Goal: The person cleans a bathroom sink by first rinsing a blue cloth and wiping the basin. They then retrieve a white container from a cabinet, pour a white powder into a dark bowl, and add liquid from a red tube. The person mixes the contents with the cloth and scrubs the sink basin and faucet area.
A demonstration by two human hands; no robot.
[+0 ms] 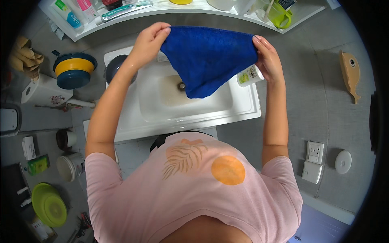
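Cloth (210, 60), plain blue, hung spread above the white sink (190, 122). Left hand (148, 43) pinched one top corner, right hand (268, 58) the other; fingers of both closed on fabric. Opening out looked done; letting go or setting down, not yet. Cloth hid the sink's far side, left forearm covered part of the dark bowl (115, 67), shelf (174, 9) items got cut off, dampness unclear.

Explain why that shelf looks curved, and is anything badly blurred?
Head view: the fisheye lens bows the white shelf and blackens the corners; head view: the blue briefs, left hand and right hand look fairly sharp, without obvious motion blur.
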